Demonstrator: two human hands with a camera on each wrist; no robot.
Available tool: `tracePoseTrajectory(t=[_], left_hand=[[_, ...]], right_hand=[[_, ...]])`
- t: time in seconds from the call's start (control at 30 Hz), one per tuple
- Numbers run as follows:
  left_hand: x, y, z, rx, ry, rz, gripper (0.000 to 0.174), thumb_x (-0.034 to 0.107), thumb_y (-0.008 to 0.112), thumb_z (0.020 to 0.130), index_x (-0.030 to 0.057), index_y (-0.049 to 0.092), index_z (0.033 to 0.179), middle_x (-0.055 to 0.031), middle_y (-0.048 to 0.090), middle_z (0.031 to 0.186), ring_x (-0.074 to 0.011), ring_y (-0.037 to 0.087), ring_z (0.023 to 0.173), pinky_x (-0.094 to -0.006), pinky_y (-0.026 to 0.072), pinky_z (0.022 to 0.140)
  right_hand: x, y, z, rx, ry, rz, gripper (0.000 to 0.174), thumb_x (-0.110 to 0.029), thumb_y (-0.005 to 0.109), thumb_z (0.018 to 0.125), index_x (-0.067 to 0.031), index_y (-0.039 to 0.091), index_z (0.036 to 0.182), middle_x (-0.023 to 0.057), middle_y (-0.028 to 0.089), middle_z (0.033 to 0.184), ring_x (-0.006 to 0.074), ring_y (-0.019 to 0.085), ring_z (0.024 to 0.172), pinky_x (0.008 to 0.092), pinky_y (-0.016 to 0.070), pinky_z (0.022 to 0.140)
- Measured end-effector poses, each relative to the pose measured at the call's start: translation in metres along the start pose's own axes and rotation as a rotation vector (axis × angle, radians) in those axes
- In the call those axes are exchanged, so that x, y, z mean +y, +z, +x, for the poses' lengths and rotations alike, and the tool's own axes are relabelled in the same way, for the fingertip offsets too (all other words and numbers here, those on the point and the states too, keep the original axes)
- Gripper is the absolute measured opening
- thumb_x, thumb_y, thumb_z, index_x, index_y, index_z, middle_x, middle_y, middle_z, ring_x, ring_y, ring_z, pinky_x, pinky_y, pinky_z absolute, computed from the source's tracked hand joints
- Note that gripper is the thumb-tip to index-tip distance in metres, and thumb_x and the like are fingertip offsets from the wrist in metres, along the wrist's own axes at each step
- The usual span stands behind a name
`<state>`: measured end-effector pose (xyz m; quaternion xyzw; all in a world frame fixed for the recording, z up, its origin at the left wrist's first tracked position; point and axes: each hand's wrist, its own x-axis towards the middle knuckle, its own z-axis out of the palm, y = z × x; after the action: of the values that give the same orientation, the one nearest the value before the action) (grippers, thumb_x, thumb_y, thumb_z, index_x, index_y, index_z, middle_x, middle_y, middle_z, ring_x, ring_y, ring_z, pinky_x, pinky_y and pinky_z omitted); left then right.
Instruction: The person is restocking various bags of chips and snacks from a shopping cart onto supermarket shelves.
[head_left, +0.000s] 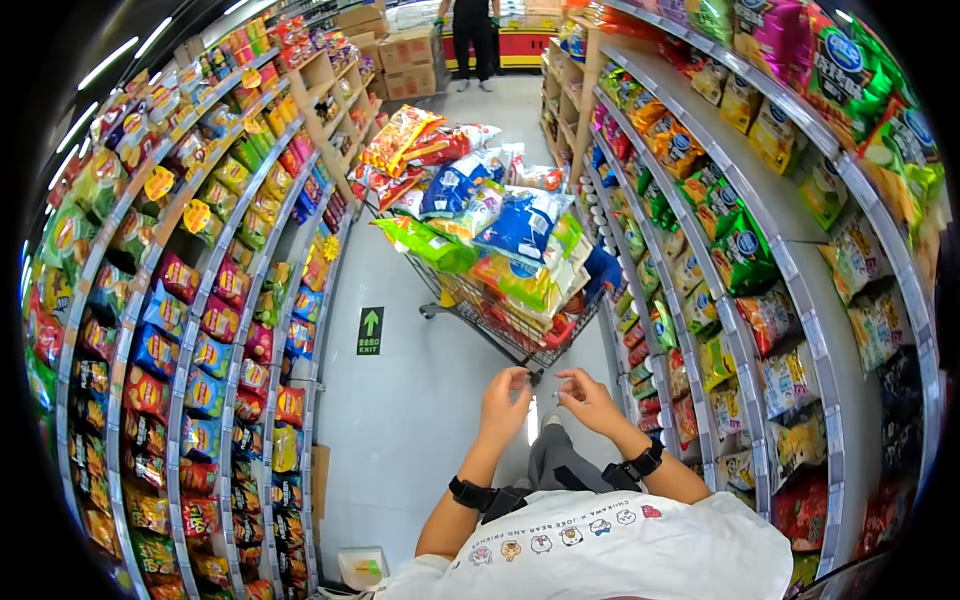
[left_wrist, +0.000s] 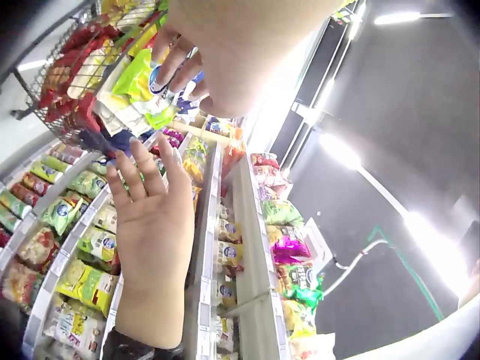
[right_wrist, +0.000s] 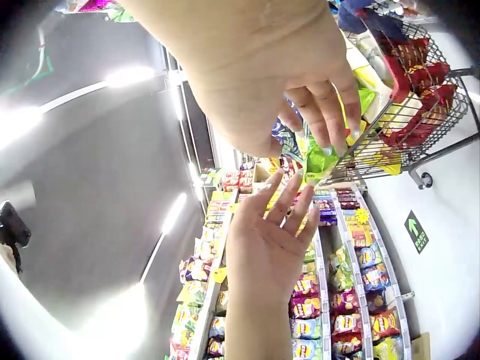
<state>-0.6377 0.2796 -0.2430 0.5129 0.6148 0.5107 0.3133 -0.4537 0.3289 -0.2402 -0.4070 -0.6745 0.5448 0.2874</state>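
Both hands hover in front of the body, apart from each other, with bent, relaxed fingers and nothing held. The left hand [head_left: 507, 404] is at the left and the right hand [head_left: 589, 402] at the right, just short of a wire shopping cart [head_left: 497, 331]. Heaped above the cart's rim are snack bags, among them a blue bag [head_left: 522, 222], a green bag [head_left: 425, 245] and an orange-red bag [head_left: 400, 140]. In the left wrist view the right hand [left_wrist: 154, 232] shows its palm with fingers spread. Likewise, the left hand [right_wrist: 266, 244] appears palm-on in the right wrist view.
Shelves of chip bags line the aisle on the left [head_left: 180, 345] and right [head_left: 800, 290]. A green exit sign [head_left: 371, 331] marks the floor left of the cart. Cardboard boxes [head_left: 408, 65] and a standing person [head_left: 471, 35] are at the far end.
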Motion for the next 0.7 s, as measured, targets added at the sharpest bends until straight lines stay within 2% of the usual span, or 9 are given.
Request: tracePoseTrajectory(t=[0.1,0.2,0.27,0.3,0.4,0.43,0.53,0.67,0.7], left_hand=[[-0.01,0.008,0.03,-0.024,-0.012,0.035,0.028,0.007,0.058,0.078,0.0029,0.056,0.106,-0.01,0.063,0.102,-0.0188,0.062,0.086,-0.0302,0.0483,0.076],[0.003,0.018,0.069,-0.052,-0.006,0.088,0.027,0.009,0.059,0.078,0.0024,0.057,0.105,-0.0111,0.064,0.099,-0.0197,0.063,0.083,-0.0313,0.0488,0.073],[-0.008,0.033,0.099,-0.035,0.058,0.172,0.027,0.009,0.059,0.078,0.0022,0.057,0.104,-0.0122,0.063,0.097,-0.0213,0.062,0.082,-0.032,0.0487,0.072],[-0.014,0.039,0.115,-0.029,0.091,0.221,0.027,0.009,0.06,0.078,0.0021,0.058,0.104,-0.0127,0.062,0.095,-0.0221,0.062,0.082,-0.0324,0.0486,0.071],[-0.002,0.05,0.16,-0.011,0.102,0.279,0.026,0.009,0.06,0.077,0.0014,0.057,0.103,-0.0138,0.06,0.093,-0.0244,0.062,0.082,-0.0329,0.0481,0.071],[-0.003,0.054,0.177,0.066,0.197,0.266,0.025,0.008,0.06,0.076,0.001,0.058,0.101,-0.0133,0.058,0.09,-0.0247,0.06,0.079,-0.0324,0.0475,0.071],[-0.003,0.057,0.209,0.17,0.151,0.353,0.026,0.007,0.06,0.075,0.0011,0.057,0.1,-0.0136,0.055,0.093,-0.0258,0.057,0.083,-0.0331,0.0456,0.075],[-0.014,0.055,0.241,0.342,0.128,0.453,0.035,0.009,0.062,0.074,0.0021,0.053,0.107,-0.016,0.051,0.103,-0.031,0.049,0.098,-0.0391,0.0397,0.085],[-0.013,0.053,0.248,0.381,0.123,0.497,0.037,0.01,0.063,0.074,0.0021,0.052,0.109,-0.0167,0.05,0.105,-0.0326,0.047,0.101,-0.0408,0.0378,0.087]], right_hand=[[0.015,-0.013,0.038,-0.018,0.017,0.105,0.033,-0.009,0.059,0.084,-0.0054,0.049,0.116,0.0057,0.061,0.085,0.0123,0.061,0.073,0.0259,0.0493,0.067],[0.038,-0.039,0.074,-0.049,0.075,0.209,0.033,-0.01,0.058,0.085,-0.0048,0.047,0.116,0.0059,0.06,0.087,0.0126,0.061,0.075,0.026,0.0496,0.068],[0.047,-0.062,0.102,-0.065,0.087,0.245,0.033,-0.011,0.057,0.086,-0.0046,0.047,0.116,0.0056,0.06,0.087,0.0127,0.061,0.077,0.0262,0.0498,0.068],[0.048,-0.072,0.115,-0.039,0.18,0.266,0.032,-0.012,0.056,0.087,-0.0047,0.046,0.116,0.0062,0.06,0.089,0.0125,0.061,0.077,0.0261,0.0497,0.067],[0.057,-0.104,0.154,0.0,0.252,0.247,0.03,-0.014,0.047,0.091,-0.006,0.044,0.119,0.0127,0.063,0.096,0.0167,0.063,0.079,0.0273,0.0505,0.071],[0.052,-0.114,0.165,0.005,0.248,0.265,0.029,-0.016,0.046,0.092,-0.0047,0.044,0.118,0.012,0.063,0.094,0.0172,0.063,0.079,0.0268,0.0503,0.071],[0.064,-0.13,0.197,0.028,0.242,0.29,0.028,-0.017,0.045,0.092,-0.0045,0.044,0.118,0.0116,0.063,0.093,0.0173,0.063,0.08,0.027,0.0503,0.07],[0.072,-0.136,0.228,0.0,0.296,0.332,0.029,-0.018,0.045,0.093,-0.0055,0.042,0.119,0.013,0.062,0.098,0.0184,0.063,0.082,0.0277,0.0497,0.071],[0.081,-0.134,0.236,0.026,0.301,0.391,0.034,-0.015,0.051,0.089,-0.0031,0.042,0.119,0.0115,0.062,0.094,0.0167,0.062,0.079,0.026,0.0501,0.065]])
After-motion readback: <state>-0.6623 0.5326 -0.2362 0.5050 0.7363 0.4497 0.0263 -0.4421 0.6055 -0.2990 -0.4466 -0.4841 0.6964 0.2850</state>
